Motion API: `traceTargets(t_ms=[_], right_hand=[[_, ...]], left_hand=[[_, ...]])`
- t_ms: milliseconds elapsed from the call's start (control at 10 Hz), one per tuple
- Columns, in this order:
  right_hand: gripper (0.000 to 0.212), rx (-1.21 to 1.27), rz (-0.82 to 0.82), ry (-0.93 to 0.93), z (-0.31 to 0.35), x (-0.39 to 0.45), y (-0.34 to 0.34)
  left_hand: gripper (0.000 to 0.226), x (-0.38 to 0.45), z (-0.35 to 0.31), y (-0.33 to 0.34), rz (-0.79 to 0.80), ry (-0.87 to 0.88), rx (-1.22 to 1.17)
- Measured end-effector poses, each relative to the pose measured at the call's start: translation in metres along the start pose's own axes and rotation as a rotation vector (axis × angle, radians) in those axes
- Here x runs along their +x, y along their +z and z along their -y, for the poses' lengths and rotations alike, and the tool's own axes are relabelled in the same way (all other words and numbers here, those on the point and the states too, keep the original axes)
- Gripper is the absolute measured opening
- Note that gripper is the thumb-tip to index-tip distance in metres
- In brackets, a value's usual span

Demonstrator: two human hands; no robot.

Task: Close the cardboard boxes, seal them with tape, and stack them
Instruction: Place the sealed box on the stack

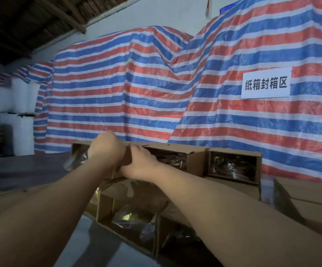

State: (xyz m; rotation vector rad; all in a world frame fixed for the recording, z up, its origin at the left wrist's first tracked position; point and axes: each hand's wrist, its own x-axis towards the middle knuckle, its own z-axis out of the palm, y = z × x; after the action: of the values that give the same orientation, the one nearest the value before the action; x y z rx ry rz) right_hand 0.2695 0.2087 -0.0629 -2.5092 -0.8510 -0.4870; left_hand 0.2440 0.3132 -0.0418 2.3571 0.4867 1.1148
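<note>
**Carton-sealing area: open boxes, both hands on a flap**

Backdrop: large woven plastic tarpaulin in red, blue and white stripes (129, 93), draped over tall stacked goods and filling most of the view. White paper sign with black Chinese characters (265, 84) fixed to the tarpaulin at right. White sacks (19, 105) stacked at far left under a dark wooden roof (21, 22).

Surface: dark grey tabletop (21, 170), visible at left and partly covered with flat brown cardboard.

Item 1: open brown cardboard box in the far row (175, 149), lying with its mouth toward the camera; shiny plastic-wrapped contents show inside. A second open compartment of the same kind (233, 164) sits just to its right.

Item 2: open brown cardboard boxes in the near row (133, 218), just below the forearms, divided into compartments with clear-wrapped goods inside.

Left hand (106, 149): fingers curled over the top edge of the far box's brown flap (126, 157), gripping it.

Right hand (140, 162): immediately beside the left, touching it, fingers lying against the same flap and thumb tucked under its lower edge; grip appears closed on the flap.
</note>
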Motion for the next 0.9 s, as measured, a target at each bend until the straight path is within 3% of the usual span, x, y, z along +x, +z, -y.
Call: traceTargets(t_ms=[100, 200, 400, 500, 600, 700, 800, 900], right_hand=[[0.103, 0.033, -0.027, 0.005, 0.021, 0.009, 0.017], [0.103, 0.077, -0.128, 0.036, 0.032, 0.016, 0.025], [0.058, -0.018, -0.043, 0.081, 0.044, 0.021, 0.013], [0.047, 0.178, -0.107, 0.142, 0.044, 0.017, 0.005], [0.038, 0.234, -0.278, 0.148, 0.053, 0.002, -0.017], [0.036, 0.227, -0.293, 0.130, 0.054, -0.008, -0.041], [0.025, 0.286, -0.329, 0.144, 0.055, -0.022, -0.067], [0.010, 0.364, -0.351, 0.251, 0.058, -0.036, -0.091]], left_hand=[[0.017, 0.001, 0.002, -0.012, -0.045, 0.025, -0.092], [0.023, 0.002, -0.004, -0.024, -0.063, 0.096, -0.116], [0.019, -0.012, -0.031, -0.037, -0.059, 0.252, -0.082], [0.024, -0.017, -0.043, -0.044, 0.025, 0.266, -0.048], [0.024, -0.018, -0.052, -0.050, 0.046, 0.308, -0.018], [0.028, -0.016, -0.055, -0.066, -0.040, 0.282, -0.167], [0.029, -0.013, -0.045, -0.087, -0.217, 0.327, -0.166], [0.037, -0.016, -0.030, -0.113, -0.224, 0.279, -0.143]])
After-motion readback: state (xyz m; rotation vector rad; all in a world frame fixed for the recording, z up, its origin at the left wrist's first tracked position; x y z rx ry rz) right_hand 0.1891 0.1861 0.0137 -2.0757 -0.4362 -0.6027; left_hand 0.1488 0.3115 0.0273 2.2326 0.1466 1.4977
